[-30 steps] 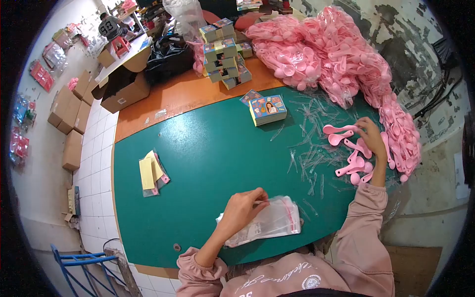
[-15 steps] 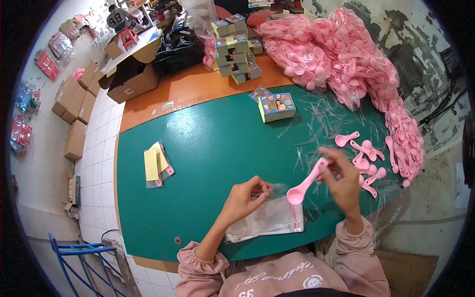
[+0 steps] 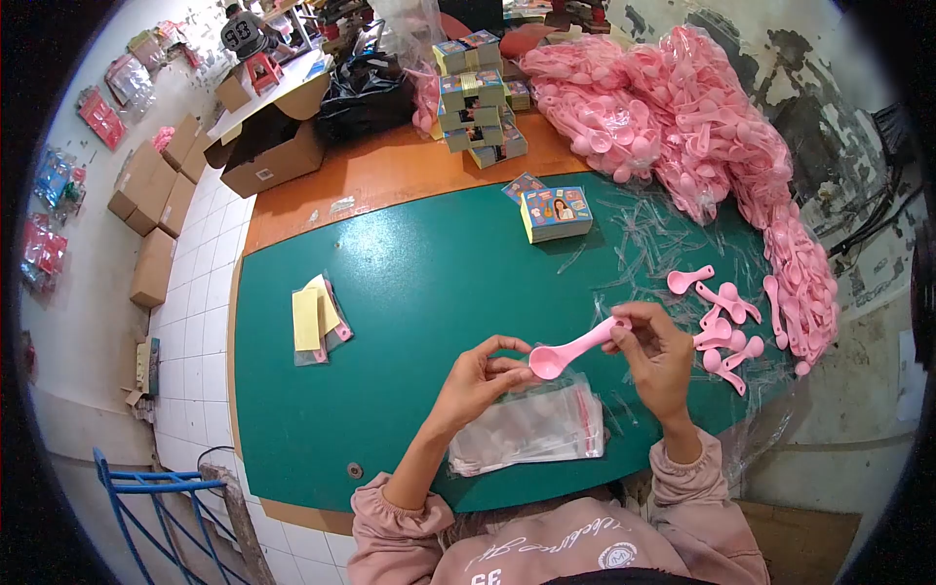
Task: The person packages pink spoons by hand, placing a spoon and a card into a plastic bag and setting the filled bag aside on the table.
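Note:
My right hand [image 3: 651,356] is closed in a pinch on the handle end of a pink measuring spoon [image 3: 585,343]. The spoon lies slanted, its round bowl down to the left. Around the bowl's edge, the thumb and fingers of my left hand [image 3: 478,378] are bent together at what looks like a thin clear plastic bag, hard to make out. Just below both hands is a stack of clear plastic bags [image 3: 526,429] with a reddish strip along the right side. Several loose pink spoons [image 3: 717,331] lie right of my right hand.
Large bags of pink spoons [image 3: 673,117] fill the back right. A stack of printed cards [image 3: 556,214] stands near the back, with taller card bundles [image 3: 475,102] behind. Packed bags with yellow cards [image 3: 317,320] lie left. Scraps of clear film [image 3: 639,244] are scattered rightward. A person [image 3: 244,37] sits far back.
My right hand has brought the spoon left and tilted it flatter, so its bowl now meets my left fingers. The left hand has risen slightly. The whole view has shifted a little.

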{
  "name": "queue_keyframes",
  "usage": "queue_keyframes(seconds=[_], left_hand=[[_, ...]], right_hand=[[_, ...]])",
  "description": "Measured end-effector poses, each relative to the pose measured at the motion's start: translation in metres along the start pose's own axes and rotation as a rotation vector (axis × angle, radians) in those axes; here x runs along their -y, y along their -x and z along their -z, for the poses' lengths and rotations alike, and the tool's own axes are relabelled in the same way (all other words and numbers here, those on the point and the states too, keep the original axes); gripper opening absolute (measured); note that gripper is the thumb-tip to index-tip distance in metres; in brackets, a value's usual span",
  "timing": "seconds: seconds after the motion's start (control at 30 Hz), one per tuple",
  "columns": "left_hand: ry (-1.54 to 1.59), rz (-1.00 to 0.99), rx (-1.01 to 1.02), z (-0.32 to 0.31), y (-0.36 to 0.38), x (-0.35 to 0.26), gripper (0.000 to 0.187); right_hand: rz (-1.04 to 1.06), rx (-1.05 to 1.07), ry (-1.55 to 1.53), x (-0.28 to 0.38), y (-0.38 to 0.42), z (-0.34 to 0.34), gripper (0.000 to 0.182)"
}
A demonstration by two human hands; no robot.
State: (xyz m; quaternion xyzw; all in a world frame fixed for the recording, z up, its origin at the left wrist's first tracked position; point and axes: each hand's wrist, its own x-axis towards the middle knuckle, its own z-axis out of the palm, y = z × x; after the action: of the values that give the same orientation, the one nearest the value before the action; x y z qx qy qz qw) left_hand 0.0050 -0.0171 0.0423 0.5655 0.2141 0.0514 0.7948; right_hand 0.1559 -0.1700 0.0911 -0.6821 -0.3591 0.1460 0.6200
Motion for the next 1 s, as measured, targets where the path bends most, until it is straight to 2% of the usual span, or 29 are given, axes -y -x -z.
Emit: queue_keyframes(seconds=[0.13,0.3,0.43,0.5,0.53,0.6,0.63,0.7,0.73,0.8,0.83,0.93,0.97,1.0], left_hand=[[0.028,-0.002,0.003,0.000,-0.003,0.007,0.029],[-0.033,-0.116,0.033,-0.002,-0.004,0.009,0.034],[-0.131,-0.227,-0.033,-0.003,-0.003,0.011,0.030],[-0.319,0.089,0.101,0.004,0.000,0.007,0.029],[-0.321,0.089,0.102,0.001,0.000,0.005,0.029],[-0.203,-0.111,0.060,-0.010,0.001,0.000,0.032],[-0.204,-0.112,0.063,-0.011,0.000,0.001,0.032],[-0.261,-0.085,-0.015,-0.012,-0.003,0.003,0.031],[-0.264,-0.087,-0.013,-0.014,-0.003,0.002,0.031],[-0.082,-0.214,0.007,-0.019,-0.002,-0.002,0.031],[-0.085,-0.217,0.007,-0.020,0.000,-0.006,0.031],[-0.104,-0.244,0.005,-0.013,0.008,-0.013,0.031],[-0.083,-0.349,0.036,-0.010,0.011,-0.011,0.035],[-0.060,-0.454,0.069,-0.009,0.012,-0.010,0.040]], right_hand=[[0.001,0.012,-0.020,0.000,-0.002,-0.004,0.015],[-0.102,0.167,-0.013,0.000,-0.007,-0.012,0.020],[-0.147,0.159,-0.088,-0.006,-0.010,-0.016,0.023],[-0.031,0.143,-0.086,-0.008,-0.008,-0.017,0.018],[-0.029,0.141,-0.086,-0.007,-0.007,-0.016,0.018],[0.124,0.195,0.130,-0.004,-0.005,-0.015,0.013],[0.124,0.192,0.132,-0.002,-0.004,-0.015,0.013],[0.341,0.378,0.340,0.001,-0.002,-0.015,0.012],[0.267,0.444,0.313,0.006,-0.003,-0.012,0.016],[0.279,0.426,0.267,0.013,-0.016,0.001,0.016],[0.288,0.412,0.220,0.014,-0.026,0.011,0.016],[0.086,0.566,-0.197,0.001,-0.063,0.053,0.016],[0.018,0.627,-0.350,-0.015,-0.082,0.064,0.018],[0.015,0.532,0.110,-0.026,-0.102,0.071,0.020]])
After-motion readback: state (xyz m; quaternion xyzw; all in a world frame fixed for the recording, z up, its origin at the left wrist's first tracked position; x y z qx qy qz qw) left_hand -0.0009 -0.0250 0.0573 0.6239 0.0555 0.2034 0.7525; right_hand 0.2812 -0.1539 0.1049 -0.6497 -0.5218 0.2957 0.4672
